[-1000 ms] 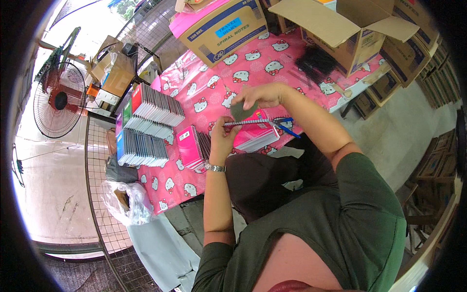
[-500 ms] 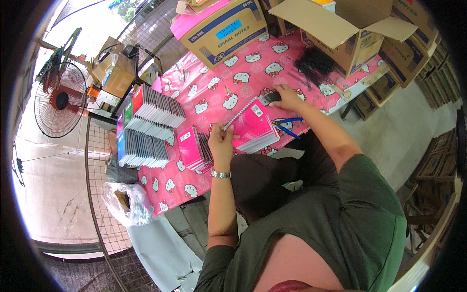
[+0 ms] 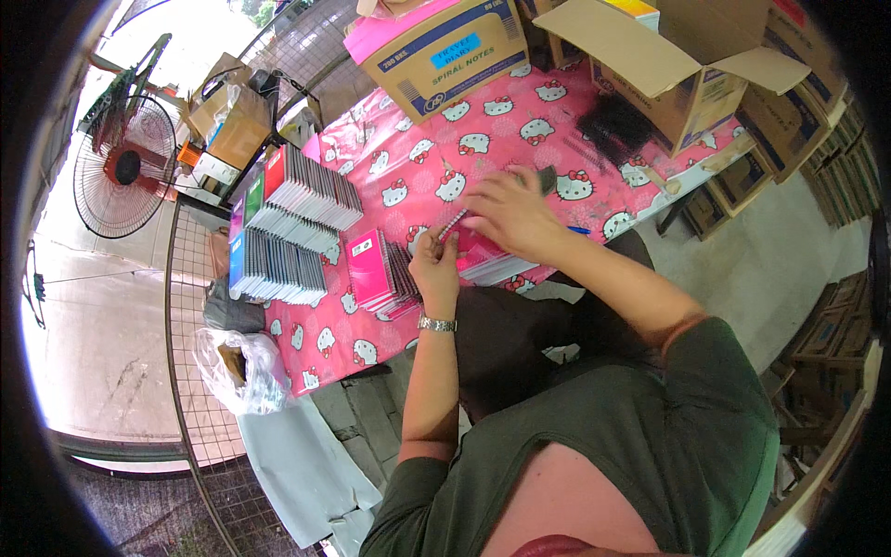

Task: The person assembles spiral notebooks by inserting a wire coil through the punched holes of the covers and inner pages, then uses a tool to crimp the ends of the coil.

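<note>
A stack of pink notebooks (image 3: pixel 497 268) lies at the table's near edge, its upper part largely covered by my right hand (image 3: pixel 512 215). A spiral wire (image 3: pixel 453 224) runs along the top notebook's left edge. My left hand (image 3: pixel 434 266) is closed in a pinch at the near end of that wire. Over the wire's far part, my right hand reaches with fingers stretched leftward; its fingertips are partly hidden. A dark block (image 3: pixel 548 180) sits just beyond the right hand. Only a blue handle tip of the pliers (image 3: pixel 578 229) shows beside my right wrist.
Left of my left hand are bound pink notebooks (image 3: pixel 373 269) and rows of spiral notebooks (image 3: pixel 278 271). Black wire coils (image 3: pixel 614 128) lie at the far right near an open carton (image 3: pixel 682 88). A closed carton (image 3: pixel 445 60) stands at the back; a fan (image 3: pixel 125 167) is at left.
My right hand has moved left from the dark block onto the notebook's spiral edge, now covering much of the cover and pliers. My left hand keeps its pinch. The view has shifted slightly.
</note>
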A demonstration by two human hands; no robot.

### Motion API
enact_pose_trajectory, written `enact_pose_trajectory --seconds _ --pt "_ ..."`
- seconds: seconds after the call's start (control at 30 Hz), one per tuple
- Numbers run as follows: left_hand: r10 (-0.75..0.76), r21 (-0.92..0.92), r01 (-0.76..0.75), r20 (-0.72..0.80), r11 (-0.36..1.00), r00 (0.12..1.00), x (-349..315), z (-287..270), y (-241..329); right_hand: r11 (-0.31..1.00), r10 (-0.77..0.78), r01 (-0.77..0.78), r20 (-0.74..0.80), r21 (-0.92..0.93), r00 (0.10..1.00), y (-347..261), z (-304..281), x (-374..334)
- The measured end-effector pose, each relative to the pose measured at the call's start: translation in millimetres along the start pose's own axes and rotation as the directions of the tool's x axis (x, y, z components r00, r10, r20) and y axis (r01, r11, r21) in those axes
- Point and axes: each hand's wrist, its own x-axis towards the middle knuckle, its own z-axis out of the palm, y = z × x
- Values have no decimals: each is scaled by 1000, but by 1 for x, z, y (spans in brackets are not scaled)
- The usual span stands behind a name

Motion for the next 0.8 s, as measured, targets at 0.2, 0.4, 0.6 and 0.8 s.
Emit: enact_pose_trajectory --seconds 0.2,0.4,0.6,0.8 --pt "9 -23 -9 9 1000 1000 -4 1 2 996 -67 27 518 85 853 18 16 42" --pt "87 35 -87 -10 996 996 -6 10 3 998 -67 65 214 14 975 25 30 15" --pt "-4 201 10 -34 980 999 -6 9 4 800 597 -599 -40 -35 801 72 43 -105" --pt "129 247 -117 -33 962 991 -7 10 3 839 540 -463 324 -286 777 65 45 -161"
